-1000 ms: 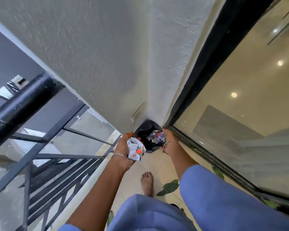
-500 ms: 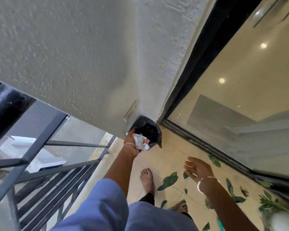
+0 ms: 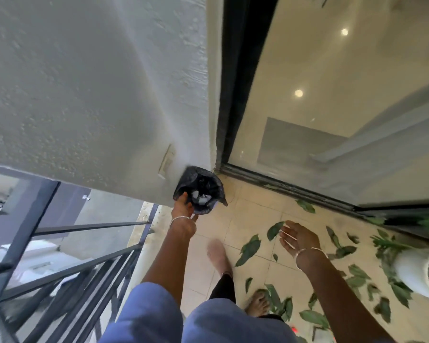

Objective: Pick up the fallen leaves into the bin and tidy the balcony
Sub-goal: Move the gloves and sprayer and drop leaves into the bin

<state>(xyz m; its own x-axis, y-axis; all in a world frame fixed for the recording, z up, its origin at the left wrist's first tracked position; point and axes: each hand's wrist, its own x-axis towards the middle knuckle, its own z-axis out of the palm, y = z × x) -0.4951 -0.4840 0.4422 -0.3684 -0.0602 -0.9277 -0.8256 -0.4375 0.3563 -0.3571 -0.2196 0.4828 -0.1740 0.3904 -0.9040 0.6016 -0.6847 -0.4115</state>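
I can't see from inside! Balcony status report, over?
Left hand at rim of round black-bagged bin. Right hand open, empty. Green fallen leaves on tiles. White plant pot nearby.

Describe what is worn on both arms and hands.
The left hand wears a thin silver bangle at its wrist, and the right hand a matching bangle. No gloves; both forearms are uncovered. A loose blue sleeve covers the left upper arm.

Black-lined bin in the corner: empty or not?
Not empty: pale crumpled scraps lie inside the upright, open-topped black-lined round bin. No leaves show in it. How full, cannot tell.
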